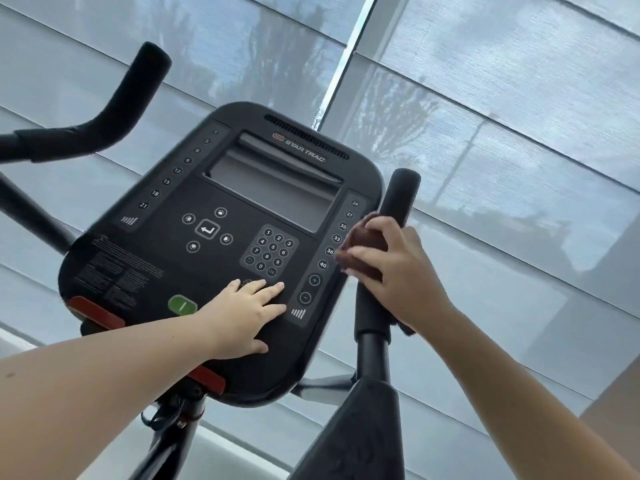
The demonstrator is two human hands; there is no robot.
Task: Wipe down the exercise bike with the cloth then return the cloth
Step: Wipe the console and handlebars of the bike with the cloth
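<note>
The exercise bike's black console (pixel 221 258) fills the middle of the head view, with a grey screen, keypad and a green button. My left hand (pixel 247 313) lies flat on the console's lower part, fingers spread, holding nothing. My right hand (pixel 391 268) is wrapped around the right handlebar grip (pixel 398 199) with a dark brown cloth (pixel 363 244) pressed between palm and grip. The cloth is mostly hidden under the fingers. The left handlebar (pixel 128 95) curves up at the upper left.
A wide window with grey roller blinds (pixel 485 116) and a white frame bar (pixel 349 57) stands right behind the bike. The bike's black posts (pixel 372 358) and a padded part (pixel 353 438) rise from below. A white sill (pixel 221 448) runs along the bottom.
</note>
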